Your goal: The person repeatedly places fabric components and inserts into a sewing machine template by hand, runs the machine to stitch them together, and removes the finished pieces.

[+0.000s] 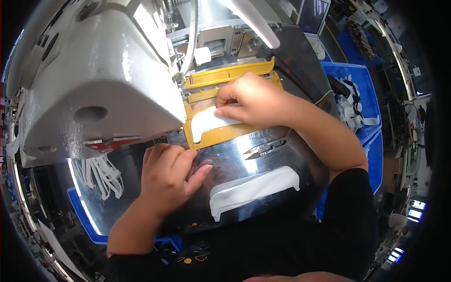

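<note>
A white, collar-shaped fabric piece point(206, 121) lies on a yellow template plate point(221, 136) under the sewing machine's side. My right hand point(256, 101) is closed in a pinch at the fabric's upper edge, its thumb on the cloth; the hand covers the piece's right part. My left hand point(169, 175) is beside the plate's lower left corner. Its fingers are curled and its thumb is held apart, with nothing seen between them. Nearer my body rests a stack of similar white pieces point(253, 190). Thread snips point(267, 149) lie between the stack and the plate.
The large white sewing machine head point(98, 80) takes up the upper left. A yellow hinged bar point(230, 75) stands behind the plate. White trimmed strips point(101, 176) hang at the left. On the right, a blue bin point(373, 101) contains white and black fabric pieces.
</note>
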### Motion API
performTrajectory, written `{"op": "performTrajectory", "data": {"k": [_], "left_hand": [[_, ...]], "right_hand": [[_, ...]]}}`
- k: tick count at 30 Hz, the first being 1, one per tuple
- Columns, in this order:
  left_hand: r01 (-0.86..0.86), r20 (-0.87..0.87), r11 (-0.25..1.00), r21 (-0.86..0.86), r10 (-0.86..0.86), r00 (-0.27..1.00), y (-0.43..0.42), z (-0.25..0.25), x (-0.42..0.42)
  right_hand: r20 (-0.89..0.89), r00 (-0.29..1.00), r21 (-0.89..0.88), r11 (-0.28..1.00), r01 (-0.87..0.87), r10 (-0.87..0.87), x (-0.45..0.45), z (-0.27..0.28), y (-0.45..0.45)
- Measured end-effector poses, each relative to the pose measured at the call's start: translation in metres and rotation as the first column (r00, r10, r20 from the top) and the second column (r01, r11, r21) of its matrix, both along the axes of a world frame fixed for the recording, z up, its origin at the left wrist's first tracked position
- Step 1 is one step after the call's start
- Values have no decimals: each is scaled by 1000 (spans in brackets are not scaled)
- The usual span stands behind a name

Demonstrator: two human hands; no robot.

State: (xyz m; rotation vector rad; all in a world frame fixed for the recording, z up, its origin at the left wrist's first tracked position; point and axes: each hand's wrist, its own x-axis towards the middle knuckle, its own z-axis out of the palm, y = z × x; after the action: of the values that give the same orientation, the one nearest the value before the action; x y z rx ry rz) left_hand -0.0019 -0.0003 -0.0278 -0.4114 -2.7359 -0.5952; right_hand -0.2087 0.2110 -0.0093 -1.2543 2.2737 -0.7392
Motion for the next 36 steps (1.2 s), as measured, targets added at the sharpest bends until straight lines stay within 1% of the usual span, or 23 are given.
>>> {"op": "performTrajectory", "data": {"k": [3,6,9,13,16,19,22,27,28,31,34,36], "left_hand": [[-28,-21,1000,10,28,999,1,-2,-2],[-77,16,996,-40,77,997,0,1,-5],[-76,13,991,-114,78,997,-3,1,-7],[-67,87,989,-135,79,993,-2,-1,-7],[-50,106,988,-144,65,992,-1,0,-8],[-15,111,988,-156,32,993,-1,4,-8],[6,114,987,-162,13,993,-1,5,-8],[73,156,978,-193,-42,987,-4,7,-17],[69,174,980,-187,-36,984,-5,6,-18],[51,222,987,-151,-17,975,-4,3,-16],[31,260,996,-88,-7,966,-2,5,-16],[5,228,997,-80,13,974,1,2,-17]], "right_hand": [[-30,1000,-23,1000,8,-9,0,-1,3],[-56,998,-9,1000,4,-5,0,0,2],[-71,997,7,1000,-2,2,1,0,2],[-102,995,-46,999,-25,20,-1,-7,3],[-91,996,3,1000,-22,22,-1,-3,0],[-95,995,4,1000,-1,2,1,-5,1],[-113,993,33,999,37,-33,2,0,8],[-34,988,167,974,151,-147,-8,22,34],[-12,983,187,965,181,-182,-9,26,43],[-42,966,223,940,257,-254,-12,29,73],[44,933,174,922,345,-357,-12,17,93],[28,924,158,915,373,-381,-10,13,96]]}}
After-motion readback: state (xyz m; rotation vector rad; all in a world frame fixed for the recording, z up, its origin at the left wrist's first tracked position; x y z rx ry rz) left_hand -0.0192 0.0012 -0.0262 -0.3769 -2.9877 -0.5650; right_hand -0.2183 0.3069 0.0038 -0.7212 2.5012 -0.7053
